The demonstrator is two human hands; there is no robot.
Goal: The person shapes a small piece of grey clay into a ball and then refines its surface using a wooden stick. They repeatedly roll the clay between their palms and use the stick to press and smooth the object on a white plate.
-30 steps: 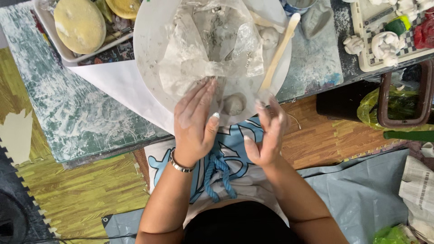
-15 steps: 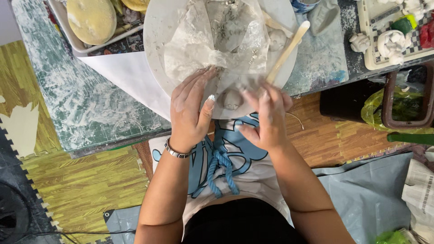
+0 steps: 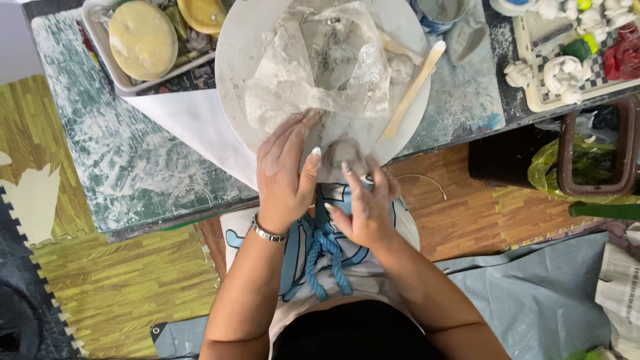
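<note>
A small grey clay lump [image 3: 340,152] sits at the near edge of a round white board [image 3: 230,60] on the table. My left hand [image 3: 285,175] lies with fingers flat on the board and its thumb against the lump's left side. My right hand [image 3: 363,207] comes from below, its fingertips closed on the lump's right side. Crumpled clear plastic wrap [image 3: 320,67] covers the middle of the board. A wooden stick [image 3: 413,90] lies slanted on the board's right part, and a second pale clay piece [image 3: 402,67] rests beside it.
A tray with yellow sponges [image 3: 133,40] stands at the back left. At the back right is a checkered tray of white clay figures [image 3: 563,70], with a grey cup [image 3: 440,10] nearby. A dark bin with a green bag [image 3: 587,163] sits on the floor to the right.
Both hands have drawn together around the clay lump, which lay free between them a second ago. The right fingertips now touch it.
</note>
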